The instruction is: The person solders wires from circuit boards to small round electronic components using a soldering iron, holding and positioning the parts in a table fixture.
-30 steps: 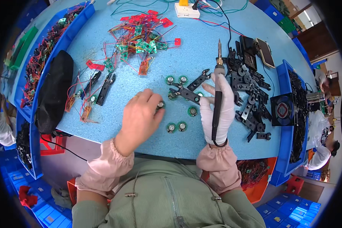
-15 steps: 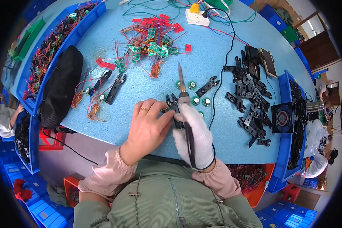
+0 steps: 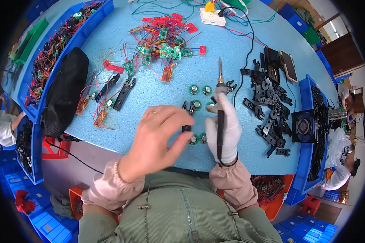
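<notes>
Would watch that soldering iron [image 3: 220, 129], gripped tip-up in the gloved right hand [image 3: 230, 130]: could easily end in a burn, if hot, by tipping it toward the bare left hand [image 3: 156, 135] (thumb and fingers apart, can't tell if touching the black clip-ended part [image 3: 186, 128] partly hidden just past them). Might also scatter the small green-rimmed round pieces [image 3: 194, 89] on the blue table [image 3: 158, 93] by sweeping either hand too low.
</notes>
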`<state>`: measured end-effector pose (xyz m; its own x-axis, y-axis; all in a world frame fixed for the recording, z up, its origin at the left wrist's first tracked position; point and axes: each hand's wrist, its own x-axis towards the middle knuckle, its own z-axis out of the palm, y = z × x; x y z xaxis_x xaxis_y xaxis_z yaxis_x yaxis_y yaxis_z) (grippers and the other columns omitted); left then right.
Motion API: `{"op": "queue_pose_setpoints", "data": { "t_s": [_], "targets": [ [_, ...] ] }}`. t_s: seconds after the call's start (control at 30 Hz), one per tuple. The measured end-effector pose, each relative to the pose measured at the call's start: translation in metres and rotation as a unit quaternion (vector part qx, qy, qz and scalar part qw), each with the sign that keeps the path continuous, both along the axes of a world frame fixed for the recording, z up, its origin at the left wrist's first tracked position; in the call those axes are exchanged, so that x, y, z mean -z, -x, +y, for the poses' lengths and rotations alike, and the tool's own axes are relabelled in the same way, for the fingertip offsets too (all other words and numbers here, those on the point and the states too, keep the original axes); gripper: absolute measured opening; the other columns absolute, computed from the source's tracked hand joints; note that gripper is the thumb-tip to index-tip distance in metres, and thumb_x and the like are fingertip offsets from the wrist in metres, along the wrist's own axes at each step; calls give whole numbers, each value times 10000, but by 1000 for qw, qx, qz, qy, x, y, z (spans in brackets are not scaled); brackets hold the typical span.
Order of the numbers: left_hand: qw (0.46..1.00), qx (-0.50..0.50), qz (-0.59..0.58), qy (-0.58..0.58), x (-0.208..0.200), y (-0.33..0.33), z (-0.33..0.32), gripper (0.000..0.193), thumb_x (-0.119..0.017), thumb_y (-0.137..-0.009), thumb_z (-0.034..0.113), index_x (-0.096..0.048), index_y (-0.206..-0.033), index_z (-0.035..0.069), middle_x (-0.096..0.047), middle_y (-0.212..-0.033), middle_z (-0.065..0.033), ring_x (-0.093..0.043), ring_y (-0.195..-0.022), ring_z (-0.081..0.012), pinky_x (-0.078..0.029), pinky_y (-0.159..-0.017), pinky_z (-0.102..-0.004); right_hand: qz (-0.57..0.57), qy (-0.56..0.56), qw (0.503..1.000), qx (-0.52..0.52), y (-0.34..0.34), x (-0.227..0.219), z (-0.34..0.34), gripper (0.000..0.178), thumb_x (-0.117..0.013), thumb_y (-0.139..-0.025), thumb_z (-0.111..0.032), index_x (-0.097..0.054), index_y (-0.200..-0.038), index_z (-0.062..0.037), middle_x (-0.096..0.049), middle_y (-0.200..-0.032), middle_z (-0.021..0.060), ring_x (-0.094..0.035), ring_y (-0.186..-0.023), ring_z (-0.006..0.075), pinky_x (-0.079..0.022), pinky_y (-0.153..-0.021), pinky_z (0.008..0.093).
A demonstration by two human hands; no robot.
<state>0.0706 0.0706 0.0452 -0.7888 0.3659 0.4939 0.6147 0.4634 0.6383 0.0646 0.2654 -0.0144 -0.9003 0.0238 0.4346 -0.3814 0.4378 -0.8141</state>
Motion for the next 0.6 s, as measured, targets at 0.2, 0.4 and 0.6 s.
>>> {"op": "queue_pose_setpoints", "data": {
  "t_s": [0.2, 0.4, 0.6],
  "targets": [
    [993, 34, -12, -109, -76, -15, 18, 303, -733, -712, 6, -691, -1009, 53, -700, -900, -44, -631, -875, -239, -485, -833, -338, -14, 90, 995, 44, -4, -7, 3, 691, -572, -740, 161, -545, -1403, -30, -652, -1279, 140, -693, -957, 224, -551, -844, 326],
    [997, 8, -16, -74, -65, -16, -2, 309, -747, -713, 11, -691, -1014, 53, -694, -940, -58, -623, -913, -244, -488, -844, -351, -12, 59, 998, 9, -4, 3, -3, 734, -555, -786, 165, -460, -1481, -52, -610, -1380, 142, -695, -1031, 230, -519, -790, 252],
    [999, 32, -10, -40, -68, -10, -10, 314, -760, -714, 16, -691, -1019, 54, -688, -980, -72, -616, -951, -249, -490, -855, -364, 11, 47, 999, 10, -2, 2, 5, 740, -555, -778, 168, -461, -1480, -44, -608, -1382, 142, -694, -1037, 230, -518, -780, 253]
  ]
}}
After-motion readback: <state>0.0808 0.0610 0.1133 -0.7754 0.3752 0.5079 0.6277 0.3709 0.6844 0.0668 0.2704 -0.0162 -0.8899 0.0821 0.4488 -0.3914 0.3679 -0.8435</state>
